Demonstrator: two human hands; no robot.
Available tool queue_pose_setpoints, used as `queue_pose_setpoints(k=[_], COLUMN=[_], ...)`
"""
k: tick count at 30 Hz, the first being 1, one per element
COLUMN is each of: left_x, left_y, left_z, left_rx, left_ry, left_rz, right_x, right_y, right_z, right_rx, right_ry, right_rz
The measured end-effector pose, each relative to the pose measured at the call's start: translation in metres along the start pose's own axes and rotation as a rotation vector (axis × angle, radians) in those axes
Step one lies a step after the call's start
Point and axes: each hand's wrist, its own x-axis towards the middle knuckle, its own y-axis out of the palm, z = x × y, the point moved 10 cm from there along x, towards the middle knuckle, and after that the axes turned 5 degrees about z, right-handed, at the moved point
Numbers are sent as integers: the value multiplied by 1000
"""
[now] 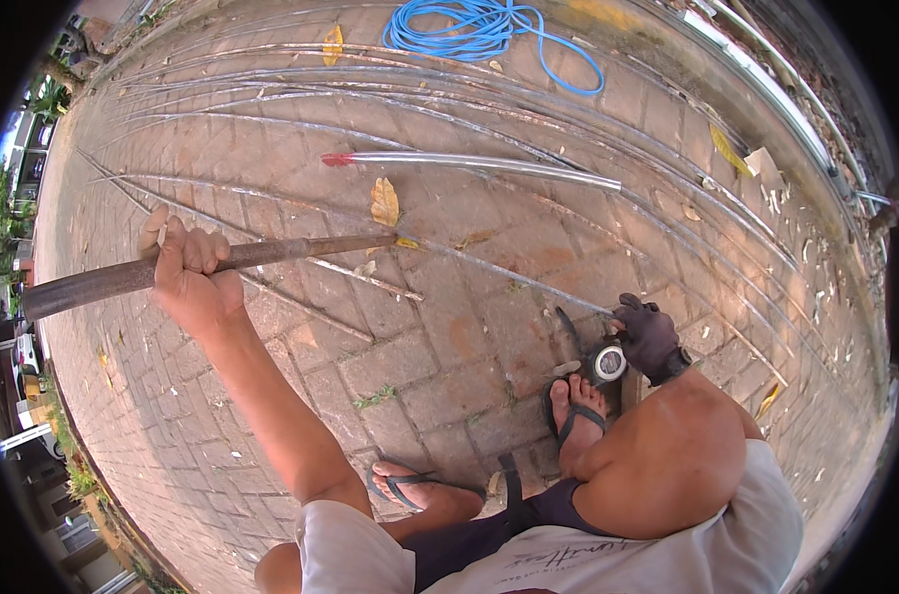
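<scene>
My bare left hand (192,262) is wrapped around a long dark brown bar (93,289), thick at its left end and narrower toward the right. The bar's narrow tip overlaps a thin metal rod (509,277); whether they touch I cannot tell. On my right hand (650,340) is a dark glove, its fingers closed on the right end of that rod. Just below the glove, beside my right foot, sits a dark object with a round white face (608,363), perhaps a tape measure. Several more thin rods (410,99) lie spread over the paving beyond my hands.
A shiny metal tube with a red end (479,165) lies across the rods. Coiled blue hose or rope (459,30) rests at the far side, near a kerb. Dry leaves (384,202) dot the brick paving (449,366). My sandalled feet (430,490) are close by.
</scene>
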Motion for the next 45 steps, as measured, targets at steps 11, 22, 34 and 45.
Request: queue_pose_setpoints(k=[11,22,34,45], left_x=[39,30,-23,92], left_y=[-47,-22,8,-44], left_z=[27,18,-5,53], left_rx=[29,96,178,130], left_ry=[-22,5,224,-38], left_rz=[-178,-234,-161,-278], right_x=[2,2,3,5], right_y=[0,9,12,3], right_z=[2,0,-2,-2], right_rx=[-8,-45,-49,-22], right_ry=[11,-23,36,-124], right_rz=[26,48,99,17])
